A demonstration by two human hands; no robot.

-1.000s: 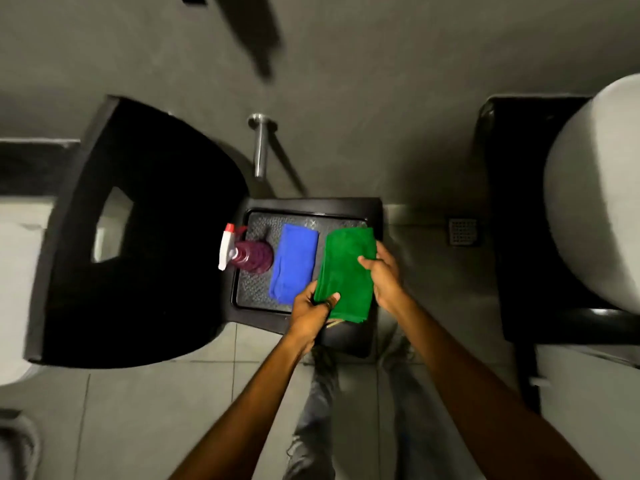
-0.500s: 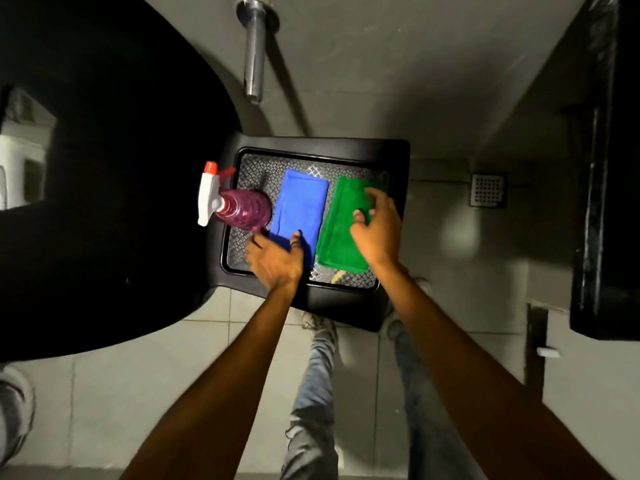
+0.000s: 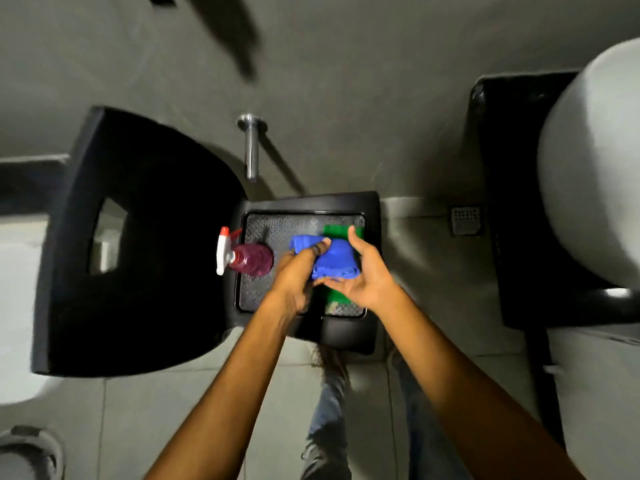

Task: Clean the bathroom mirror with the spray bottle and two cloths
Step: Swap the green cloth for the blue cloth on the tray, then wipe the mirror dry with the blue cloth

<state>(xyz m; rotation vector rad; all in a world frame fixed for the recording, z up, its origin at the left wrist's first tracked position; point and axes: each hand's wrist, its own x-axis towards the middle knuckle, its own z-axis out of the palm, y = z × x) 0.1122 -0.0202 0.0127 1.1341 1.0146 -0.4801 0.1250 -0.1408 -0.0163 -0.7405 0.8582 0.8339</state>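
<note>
A bunched blue cloth (image 3: 334, 259) is held above the black tray (image 3: 263, 296). My left hand (image 3: 298, 275) grips its left side with fingers over the top. My right hand (image 3: 367, 275) cups its right and lower edge, palm up. Beneath them the green cloth (image 3: 341, 232) lies flat on the tray's right half, mostly hidden by my hands. A spray bottle (image 3: 247, 259) with pink liquid and a white-and-red trigger head lies on its side at the tray's left edge. No mirror is in view.
The tray rests on a black stool (image 3: 349, 336). A large black toilet lid (image 3: 138, 237) stands open on the left. A chrome pipe (image 3: 251, 150) sticks out of the wall above. A white basin (image 3: 595, 161) and floor drain (image 3: 465, 220) are on the right.
My left hand picked the blue cloth up off the tray and bunched it. My right hand left the green cloth and came under the blue one. The camera view tilted up.
</note>
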